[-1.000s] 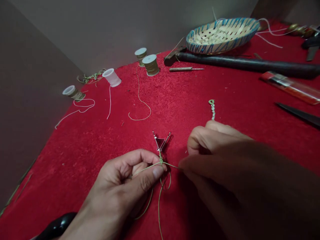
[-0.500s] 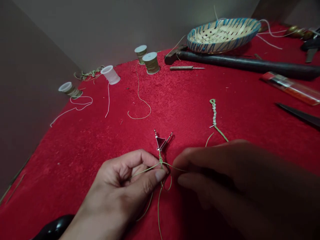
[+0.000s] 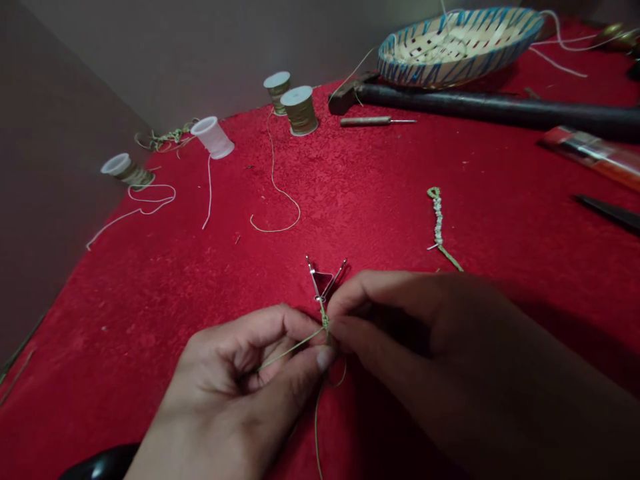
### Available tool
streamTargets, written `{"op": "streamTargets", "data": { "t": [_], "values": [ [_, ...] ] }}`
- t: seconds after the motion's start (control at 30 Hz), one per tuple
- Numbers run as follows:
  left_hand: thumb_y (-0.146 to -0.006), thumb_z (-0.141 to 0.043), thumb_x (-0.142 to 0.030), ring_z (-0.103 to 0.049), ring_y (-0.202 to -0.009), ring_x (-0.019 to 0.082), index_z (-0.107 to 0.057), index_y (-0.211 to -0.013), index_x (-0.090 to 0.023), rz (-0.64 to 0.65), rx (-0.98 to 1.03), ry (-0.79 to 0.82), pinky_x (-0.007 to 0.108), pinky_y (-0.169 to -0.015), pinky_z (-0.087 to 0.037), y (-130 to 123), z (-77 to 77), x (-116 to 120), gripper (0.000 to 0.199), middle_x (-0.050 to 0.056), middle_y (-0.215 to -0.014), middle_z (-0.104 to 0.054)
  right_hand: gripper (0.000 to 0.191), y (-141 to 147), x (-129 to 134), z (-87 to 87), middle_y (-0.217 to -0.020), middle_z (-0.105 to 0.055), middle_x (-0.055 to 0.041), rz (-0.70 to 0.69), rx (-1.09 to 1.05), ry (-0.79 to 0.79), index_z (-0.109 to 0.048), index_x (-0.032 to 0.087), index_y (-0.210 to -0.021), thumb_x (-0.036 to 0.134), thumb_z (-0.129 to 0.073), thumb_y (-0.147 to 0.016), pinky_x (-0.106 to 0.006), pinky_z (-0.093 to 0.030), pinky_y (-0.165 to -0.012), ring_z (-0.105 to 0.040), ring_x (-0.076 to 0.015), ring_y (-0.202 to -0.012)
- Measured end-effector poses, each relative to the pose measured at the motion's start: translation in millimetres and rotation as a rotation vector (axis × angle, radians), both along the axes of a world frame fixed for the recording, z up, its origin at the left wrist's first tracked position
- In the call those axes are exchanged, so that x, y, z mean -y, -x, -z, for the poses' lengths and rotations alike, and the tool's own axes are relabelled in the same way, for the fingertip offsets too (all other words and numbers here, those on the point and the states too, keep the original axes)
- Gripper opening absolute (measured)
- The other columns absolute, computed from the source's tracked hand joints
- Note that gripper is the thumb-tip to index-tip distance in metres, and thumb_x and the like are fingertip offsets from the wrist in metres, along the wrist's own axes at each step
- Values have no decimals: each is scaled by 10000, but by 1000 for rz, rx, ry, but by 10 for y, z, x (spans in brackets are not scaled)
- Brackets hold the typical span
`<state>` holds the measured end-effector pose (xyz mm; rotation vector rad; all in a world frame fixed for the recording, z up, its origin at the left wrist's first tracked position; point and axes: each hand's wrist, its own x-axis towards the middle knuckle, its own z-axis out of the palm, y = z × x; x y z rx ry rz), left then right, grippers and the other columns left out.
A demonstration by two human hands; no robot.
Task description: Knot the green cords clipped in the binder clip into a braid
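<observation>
Head view: thread spools (image 3: 299, 111), awl (image 3: 377, 121), basket (image 3: 457, 48) beyond left hand (image 3: 240, 380) and right hand (image 3: 425, 333)

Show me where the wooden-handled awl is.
In the head view, the wooden-handled awl lies on the red cloth at upper centre, just below the long dark hammer and right of the thread spool.

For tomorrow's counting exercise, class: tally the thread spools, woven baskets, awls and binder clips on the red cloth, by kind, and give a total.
Thread spools: 4
Woven baskets: 1
Awls: 1
Binder clips: 1
Total: 7
</observation>
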<state>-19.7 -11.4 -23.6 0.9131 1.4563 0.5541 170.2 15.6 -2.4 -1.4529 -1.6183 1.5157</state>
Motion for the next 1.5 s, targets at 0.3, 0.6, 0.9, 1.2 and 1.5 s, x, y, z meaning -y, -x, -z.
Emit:
{"op": "streamTargets", "data": {
  "t": [0.3,0.6,0.9,1.2,1.5],
  "values": [
    [-712,-916,-495,-384,-456,138,-797,-747,-254,-67,100,81,232,-397,-289,-162,-82,-156,271,-62,-467,-438,302,-20,51,155,-622,-685,67,7,7,-168,-700,259,-722,128,-544,-945,-255,-395,-429,-641,-116,-538],
    [-687,-935,-506,-522,-476,176,-834,-875,-244,-115,113,160,245,-413,-357,-259,-120,-345,337,-54,-442,-479,299,-20,62,155,-683,-737,103,-6,-38,-127,-651,260,-711,161,-516,-960,-252,-432,-467,-686,-108,-594],
    [-649,-965,-574,-412,-481,127,-840,-860,-223,-94,110,153,227,-436,-305,-56,-8,-111,429,-48,-512,-477,294,-10,22,185,-712,-748,50,7,-70,-133,-686,248,-729,126,-540,-953,-221,-511,-546,-692,-123,-627],
    [-691,-944,-628,-337,-567,99,-860,-855,-251,-17,102,201,194,-510,-255,36,-38,-32,420,-37,-612,-510,109,29,26,258,-626,-647,4,91,-20,-172,-720,242,-794,224,-662,-885,-257,-524,-586,-656,-185,-663],
    [-704,-937,-618,-277,-545,94,-837,-860,-235,-30,118,161,190,-477,-220,39,-31,-18,425,-54,-592,-431,132,42,1,247,-616,-642,15,77,-47,-146,-661,233,-731,198,-665,-859,-245,-473,-535,-633,-163,-616]
  ]
}}
